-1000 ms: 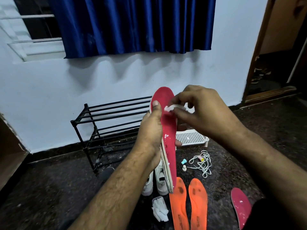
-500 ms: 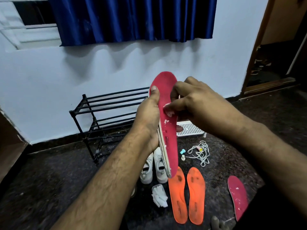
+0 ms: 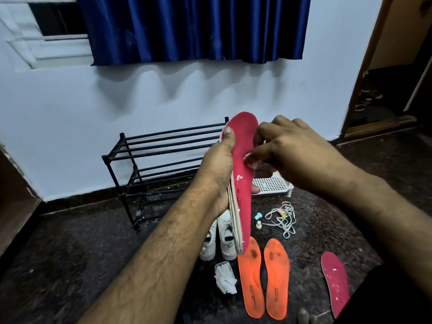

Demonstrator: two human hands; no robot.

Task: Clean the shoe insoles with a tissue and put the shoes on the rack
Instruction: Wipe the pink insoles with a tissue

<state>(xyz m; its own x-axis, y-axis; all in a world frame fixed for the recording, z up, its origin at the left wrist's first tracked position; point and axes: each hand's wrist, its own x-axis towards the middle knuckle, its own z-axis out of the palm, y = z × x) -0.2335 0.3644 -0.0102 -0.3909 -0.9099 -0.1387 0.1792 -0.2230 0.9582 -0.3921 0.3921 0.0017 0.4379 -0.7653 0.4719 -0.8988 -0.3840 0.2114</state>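
- The rack by the far wall has bare bars; its left end is open to reach.
- White shoes, orange insoles and crumpled tissue crowd the near floor.
- Floor left of the shoes lies bare.

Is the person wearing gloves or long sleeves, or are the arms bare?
No gloves and no sleeves show. The left hand and right hand are bare, with no rings or watch visible. Both forearms are bare and hairy. Dark smudges mark the left wrist.
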